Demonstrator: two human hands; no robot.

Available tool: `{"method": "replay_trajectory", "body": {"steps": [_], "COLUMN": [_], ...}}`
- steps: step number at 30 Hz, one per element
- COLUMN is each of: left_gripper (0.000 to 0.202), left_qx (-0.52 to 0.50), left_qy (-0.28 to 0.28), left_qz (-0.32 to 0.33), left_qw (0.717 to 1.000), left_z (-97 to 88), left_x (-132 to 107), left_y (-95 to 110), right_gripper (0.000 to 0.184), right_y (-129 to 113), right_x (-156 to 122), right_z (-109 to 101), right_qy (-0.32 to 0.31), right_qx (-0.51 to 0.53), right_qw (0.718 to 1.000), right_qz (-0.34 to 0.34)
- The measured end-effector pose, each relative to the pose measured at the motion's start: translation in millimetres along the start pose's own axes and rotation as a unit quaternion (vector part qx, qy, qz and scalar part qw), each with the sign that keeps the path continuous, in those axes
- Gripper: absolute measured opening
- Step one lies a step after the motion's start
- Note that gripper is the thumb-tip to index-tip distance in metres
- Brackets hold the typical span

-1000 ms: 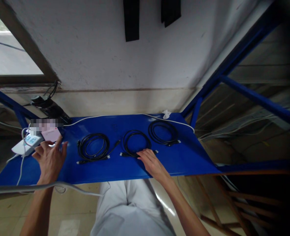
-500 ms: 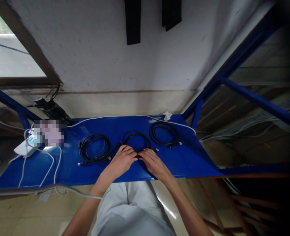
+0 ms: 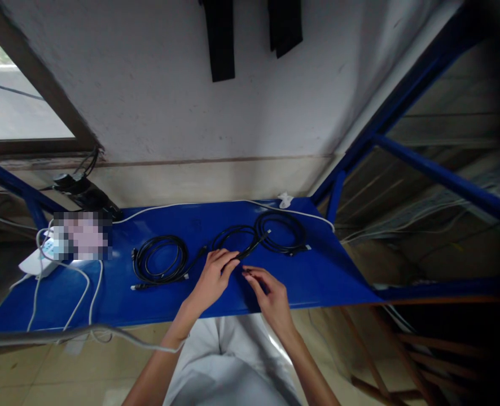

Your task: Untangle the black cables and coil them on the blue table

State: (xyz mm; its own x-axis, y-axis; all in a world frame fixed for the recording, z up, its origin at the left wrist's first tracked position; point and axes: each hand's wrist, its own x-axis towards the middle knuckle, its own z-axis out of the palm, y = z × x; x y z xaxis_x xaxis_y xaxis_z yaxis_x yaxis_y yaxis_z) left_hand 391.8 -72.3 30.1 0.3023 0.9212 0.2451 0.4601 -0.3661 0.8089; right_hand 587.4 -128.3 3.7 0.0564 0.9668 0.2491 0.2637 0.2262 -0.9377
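A black coiled cable [image 3: 234,229] lies at the middle of the blue table, its plug end reaching up to the right. My left hand [image 3: 216,274] is closed on the near side of this coil. Just to the right, my right hand [image 3: 271,293] pinches something small and dark at its fingertips, too small to name. A gap shows between the two hands. Another coiled black cable [image 3: 184,256] rests left of my left hand, and a third coil [image 3: 303,230] sits at the right, touching or nearly touching the middle one.
On the blue table [image 3: 318,276], a white power strip [image 3: 34,262] with white cords stands at the left beside a blurred pinkish patch. Behind it is a black object [image 3: 93,197]. A white cord runs along the back past a crumpled white scrap [image 3: 285,199]. Blue frame bars rise at both sides.
My right hand has drawn away from my left, down and to the right, with fingers pinched. The middle cable's plug end has swung upward. The view has shifted slightly.
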Motion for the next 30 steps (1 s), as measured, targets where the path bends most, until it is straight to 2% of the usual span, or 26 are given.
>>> {"method": "replay_trajectory", "body": {"steps": [4,9,17,22,27,30], "left_gripper": [0.034,0.034,0.034,0.033,0.032,0.032], "left_qx": [-0.016,-0.010,-0.006,-0.013,-0.035,-0.048], "left_qy": [-0.032,-0.037,-0.050,-0.077,-0.030,-0.049], "left_qz": [0.002,0.006,0.000,0.010,-0.013,-0.006], "left_qw": [0.999,0.999,0.999,0.997,0.999,0.998], "left_z": [1.5,4.4,0.0,-0.1,4.6,4.2], "left_x": [-3.6,-7.6,-5.6,-6.1,-5.9,-5.8], "left_y": [1.7,0.9,7.6,10.7,7.0,9.2], "right_gripper": [0.022,0.028,0.030,0.032,0.030,0.028], "right_y": [5.5,5.7,-0.6,8.3,12.0,11.9], "right_x": [7.4,11.2,9.4,8.4,8.0,8.8], "right_z": [12.4,18.9,12.9,14.3,13.1,12.2], "right_qy": [0.001,0.020,-0.023,-0.006,-0.013,-0.013], "right_qx": [0.098,0.125,0.121,0.144,0.086,0.101], "right_qw": [0.993,0.986,0.987,0.984,0.994,0.993], "right_qz": [0.073,0.108,0.098,0.102,0.069,0.057]}}
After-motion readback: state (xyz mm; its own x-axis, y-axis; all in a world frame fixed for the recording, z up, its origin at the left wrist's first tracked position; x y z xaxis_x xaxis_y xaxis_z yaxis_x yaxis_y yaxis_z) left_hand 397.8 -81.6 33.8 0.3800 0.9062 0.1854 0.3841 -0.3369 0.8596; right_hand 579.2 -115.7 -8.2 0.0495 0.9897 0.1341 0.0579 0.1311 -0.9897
